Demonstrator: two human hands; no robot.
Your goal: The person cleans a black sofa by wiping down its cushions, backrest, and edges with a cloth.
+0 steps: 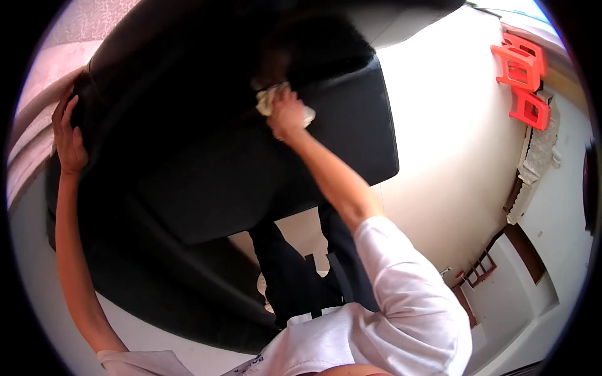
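Note:
A pale, crumpled cloth [266,102] is bunched under my right hand [288,116], whose fingers close over it. Cloth and hand press on the black seat [338,131] of a sofa with a smooth, slightly shiny cover. At the far left, my left hand [70,141] rests against the edge of the sofa's black backrest [110,125], its fingers stretched out and holding nothing. Part of the cloth is hidden by my right hand.
Red plastic stools [523,66] stand at the upper right by the wall. The pale floor [439,125] runs along the sofa's right side. A wooden ladder-like frame [481,269] is at the lower right. My legs [285,269] are close to the seat's front edge.

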